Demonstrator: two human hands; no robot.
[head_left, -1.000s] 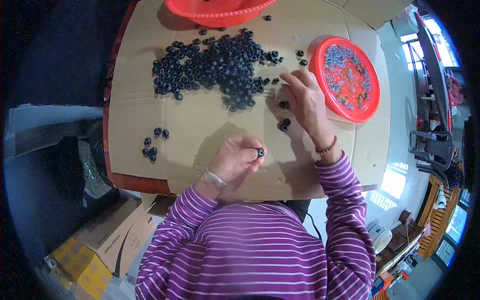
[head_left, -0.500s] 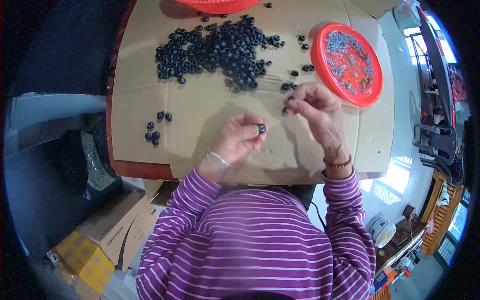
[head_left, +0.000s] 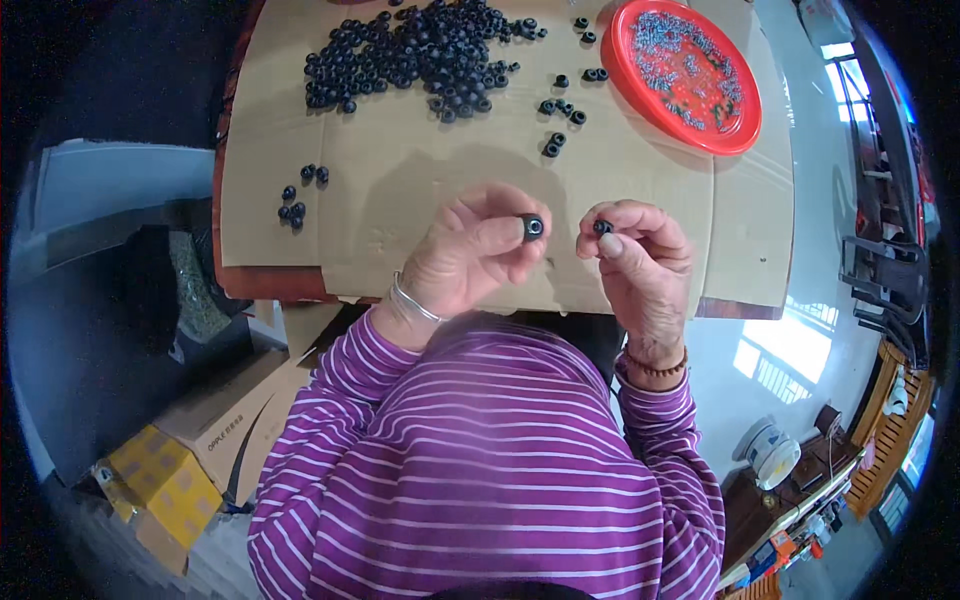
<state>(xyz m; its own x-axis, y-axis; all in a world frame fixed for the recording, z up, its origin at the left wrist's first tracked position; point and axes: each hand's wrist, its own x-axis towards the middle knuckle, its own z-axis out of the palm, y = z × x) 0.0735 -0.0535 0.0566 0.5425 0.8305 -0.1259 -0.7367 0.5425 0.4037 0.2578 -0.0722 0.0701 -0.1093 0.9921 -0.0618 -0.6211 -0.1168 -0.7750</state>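
Note:
Between the thumb and fingers of my left hand is a round black part with a hole facing up. My right hand pinches a smaller black piece, partly covered by the fingertips. The hands are level with each other, a short gap apart, above the near part of the cardboard sheet. Beyond them lies a large heap of black round parts. Several loose black pieces are scattered past my right hand.
At the far right stands a red round tray holding many small shiny grey bits. Several finished-looking black parts sit apart at the left. Cartons stand on the floor at lower left; a white bucket is at lower right.
My right hand has come from the loose pieces toward me, a black piece in its fingertips. My left hand keeps its part. The whole view has shifted, moving the table upward in it.

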